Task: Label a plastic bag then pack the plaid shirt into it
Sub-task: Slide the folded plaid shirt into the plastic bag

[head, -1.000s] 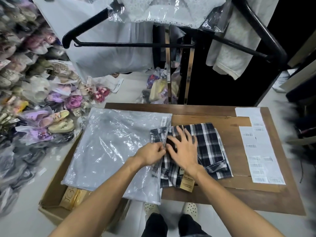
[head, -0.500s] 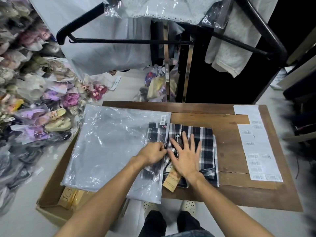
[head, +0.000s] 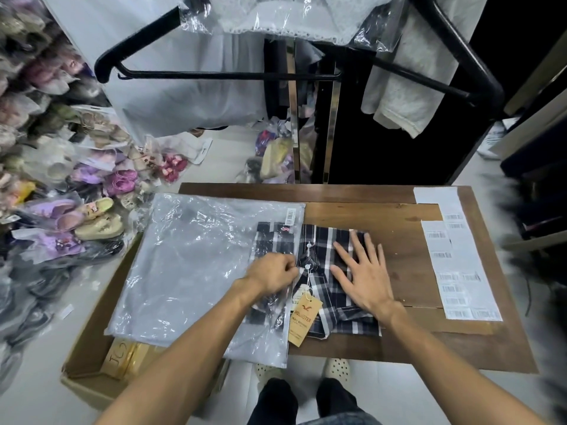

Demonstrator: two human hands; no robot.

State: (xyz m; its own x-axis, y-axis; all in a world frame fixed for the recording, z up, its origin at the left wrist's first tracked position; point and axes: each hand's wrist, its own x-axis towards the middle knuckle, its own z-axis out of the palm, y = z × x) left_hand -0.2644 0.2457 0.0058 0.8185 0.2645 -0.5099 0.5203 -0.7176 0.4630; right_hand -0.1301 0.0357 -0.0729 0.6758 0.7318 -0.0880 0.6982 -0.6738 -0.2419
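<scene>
A clear plastic bag (head: 190, 265) lies flat on the left of the wooden table (head: 399, 216), overhanging a cardboard box. A barcode label (head: 290, 216) sits at its top right corner. The folded dark plaid shirt (head: 322, 243) lies partly inside the bag's open right edge, its left part showing through the plastic. A brown hang tag (head: 303, 322) sticks out near the front. My left hand (head: 271, 273) pinches the bag's opening edge. My right hand (head: 365, 271) lies flat, fingers spread, on the shirt's right part.
Sheets of barcode labels (head: 457, 256) lie along the table's right side. A cardboard box (head: 89, 342) sits under the bag at the left. Bagged shoes (head: 61, 191) pile up at the far left. A black garment rack (head: 306, 75) with hanging clothes stands behind the table.
The shirt has slid left, further into the bag's opening. My right hand has shifted to the shirt's right part while my left hand keeps hold of the bag's edge.
</scene>
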